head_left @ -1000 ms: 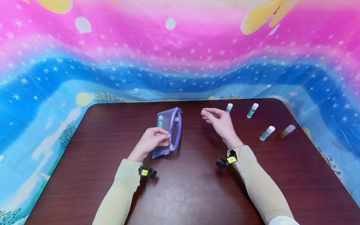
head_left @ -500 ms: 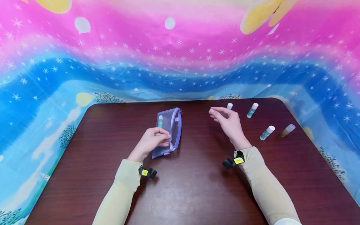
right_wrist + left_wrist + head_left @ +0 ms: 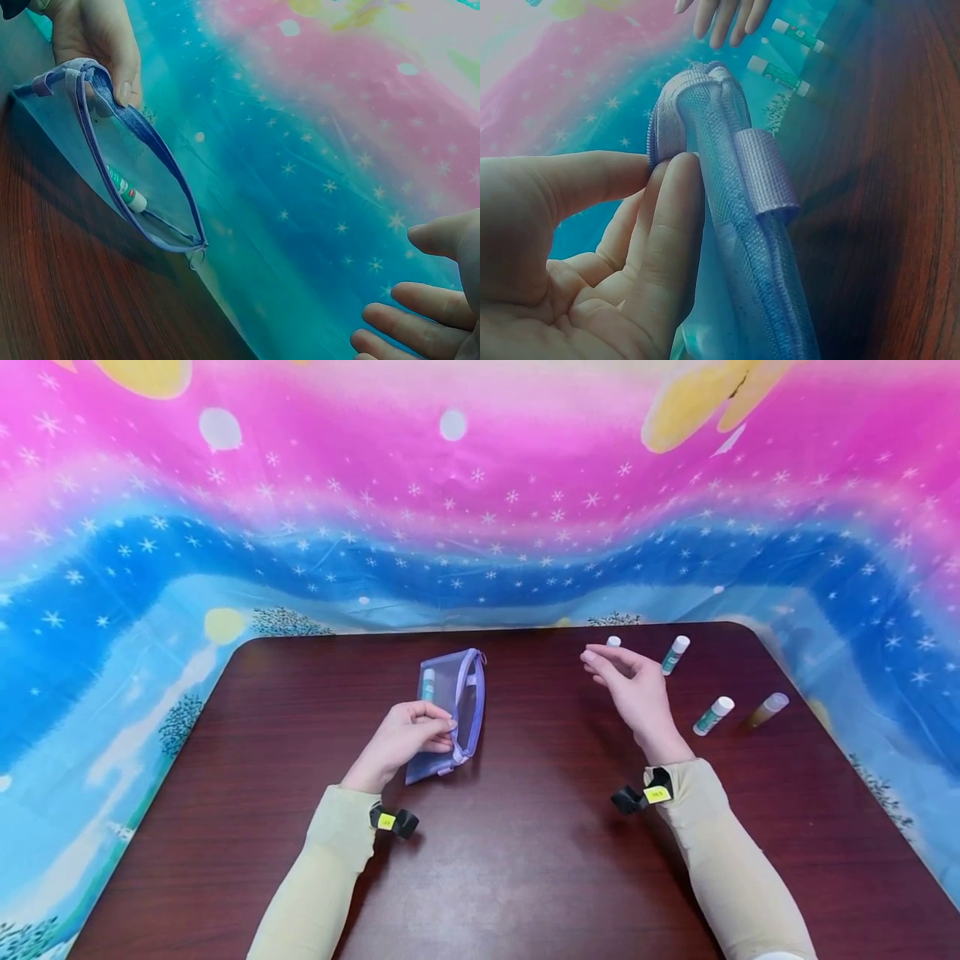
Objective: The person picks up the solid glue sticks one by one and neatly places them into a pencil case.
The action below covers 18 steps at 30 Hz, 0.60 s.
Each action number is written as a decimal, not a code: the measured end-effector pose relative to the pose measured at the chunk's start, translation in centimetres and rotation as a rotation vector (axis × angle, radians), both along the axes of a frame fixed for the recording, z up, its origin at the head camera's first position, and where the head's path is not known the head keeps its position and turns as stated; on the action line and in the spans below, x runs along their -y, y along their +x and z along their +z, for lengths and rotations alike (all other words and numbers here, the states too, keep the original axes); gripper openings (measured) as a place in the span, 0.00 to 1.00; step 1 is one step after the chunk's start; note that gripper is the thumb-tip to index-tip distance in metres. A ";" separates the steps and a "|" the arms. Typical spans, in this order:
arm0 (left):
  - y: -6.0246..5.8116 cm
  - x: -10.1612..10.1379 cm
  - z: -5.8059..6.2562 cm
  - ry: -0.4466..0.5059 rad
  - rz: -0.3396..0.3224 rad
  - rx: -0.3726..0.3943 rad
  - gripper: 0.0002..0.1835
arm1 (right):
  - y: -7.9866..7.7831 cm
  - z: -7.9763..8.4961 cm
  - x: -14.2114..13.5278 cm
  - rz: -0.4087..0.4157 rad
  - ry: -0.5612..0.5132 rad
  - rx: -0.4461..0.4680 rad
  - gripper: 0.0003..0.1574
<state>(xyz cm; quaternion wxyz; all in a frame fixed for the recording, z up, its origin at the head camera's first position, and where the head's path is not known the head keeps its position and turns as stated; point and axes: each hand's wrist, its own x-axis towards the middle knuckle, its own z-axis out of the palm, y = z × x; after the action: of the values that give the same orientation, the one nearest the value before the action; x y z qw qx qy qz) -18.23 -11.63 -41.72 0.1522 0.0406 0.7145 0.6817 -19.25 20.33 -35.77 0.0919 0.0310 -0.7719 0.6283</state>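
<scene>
My left hand [image 3: 401, 739] pinches the near edge of a purple mesh zip pouch [image 3: 431, 760] between thumb and fingers. The pouch's zipped mouth gapes toward the right. Inside lies a glue stick [image 3: 127, 189] with a white cap and green label, seen through the mouth in the right wrist view. Off to the right, my right hand [image 3: 633, 693] hovers over the table with nothing in it, fingers loosely bent and thumb apart from them. Behind that hand stands a second glue stick [image 3: 613, 642], mostly hidden; only its white cap shows.
Another green-labelled glue stick [image 3: 676, 655] stands just beyond my right hand, and one more glue stick [image 3: 713, 716] to its right. Beside that is a tube with a clear cap and amber body [image 3: 769, 709]. A patterned cloth [image 3: 480, 568] hangs behind the dark wooden table [image 3: 480, 877].
My right hand has drifted rightward, away from the pouch and toward the standing glue sticks. My left hand and the pouch hold their place.
</scene>
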 end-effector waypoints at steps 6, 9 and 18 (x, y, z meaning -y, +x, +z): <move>-0.1 0.0 0.0 -0.002 0.007 0.007 0.09 | -0.5 -1.0 -1.4 -0.011 -0.008 0.004 0.25; -0.2 0.1 0.0 -0.007 0.006 0.008 0.09 | -0.8 -1.6 -2.1 -0.017 -0.026 0.010 0.25; -0.2 0.1 -0.1 -0.015 0.006 0.008 0.09 | -0.3 -2.0 -3.6 -0.060 0.011 0.025 0.30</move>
<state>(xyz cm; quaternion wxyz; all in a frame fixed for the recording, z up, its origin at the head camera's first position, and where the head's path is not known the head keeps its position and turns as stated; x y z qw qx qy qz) -18.40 -11.77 -41.82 0.1535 0.0345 0.7192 0.6768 -19.56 23.96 -37.79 0.1011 0.0005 -0.7771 0.6213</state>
